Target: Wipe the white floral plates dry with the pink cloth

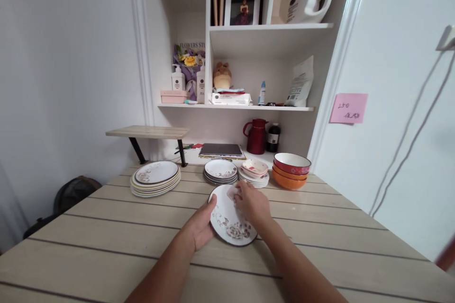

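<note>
A small white plate (229,225) with a dark rim and brown flower print is tilted above the wooden table (106,236). My left hand (201,227) holds its left edge, thumb on the rim and fingers underneath. My right hand (253,204) lies on the upper right of the plate's face, fingers bent and pressing a pale pink cloth (232,192) against it.
At the back of the table stand a stack of large plates (155,178), a stack of small plates (221,171), small dishes (254,172) and stacked red and orange bowls (291,169). Behind are a red jug (256,135), a dark bottle (273,138) and shelves.
</note>
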`<action>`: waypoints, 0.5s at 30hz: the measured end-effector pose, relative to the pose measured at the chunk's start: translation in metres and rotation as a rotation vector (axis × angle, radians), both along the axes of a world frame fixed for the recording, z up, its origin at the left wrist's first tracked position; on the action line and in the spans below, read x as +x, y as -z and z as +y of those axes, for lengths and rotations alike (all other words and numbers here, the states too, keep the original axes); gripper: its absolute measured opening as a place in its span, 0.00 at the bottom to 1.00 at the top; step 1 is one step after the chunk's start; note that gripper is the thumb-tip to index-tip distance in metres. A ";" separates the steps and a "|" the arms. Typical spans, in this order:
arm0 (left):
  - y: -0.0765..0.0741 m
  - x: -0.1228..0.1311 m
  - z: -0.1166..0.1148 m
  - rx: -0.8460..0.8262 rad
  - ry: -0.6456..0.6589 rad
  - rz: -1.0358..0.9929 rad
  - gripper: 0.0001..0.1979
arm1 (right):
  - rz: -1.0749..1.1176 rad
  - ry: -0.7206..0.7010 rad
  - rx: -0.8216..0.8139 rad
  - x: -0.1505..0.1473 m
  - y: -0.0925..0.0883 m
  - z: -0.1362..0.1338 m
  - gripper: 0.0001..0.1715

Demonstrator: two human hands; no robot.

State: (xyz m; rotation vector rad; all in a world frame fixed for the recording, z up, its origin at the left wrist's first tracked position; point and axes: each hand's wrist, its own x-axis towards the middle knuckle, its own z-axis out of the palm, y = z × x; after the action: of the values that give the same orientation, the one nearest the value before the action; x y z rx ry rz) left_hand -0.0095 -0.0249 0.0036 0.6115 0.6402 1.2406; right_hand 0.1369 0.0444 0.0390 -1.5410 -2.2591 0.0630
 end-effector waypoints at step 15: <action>0.000 -0.001 0.000 0.050 0.070 -0.052 0.39 | 0.103 -0.710 -0.131 0.004 -0.013 -0.027 0.27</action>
State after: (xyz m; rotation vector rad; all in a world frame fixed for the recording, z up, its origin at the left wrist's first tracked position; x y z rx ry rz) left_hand -0.0102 -0.0249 0.0036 0.6360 0.5415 1.2060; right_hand 0.1407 0.0173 0.0521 -0.6939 -2.6350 0.4805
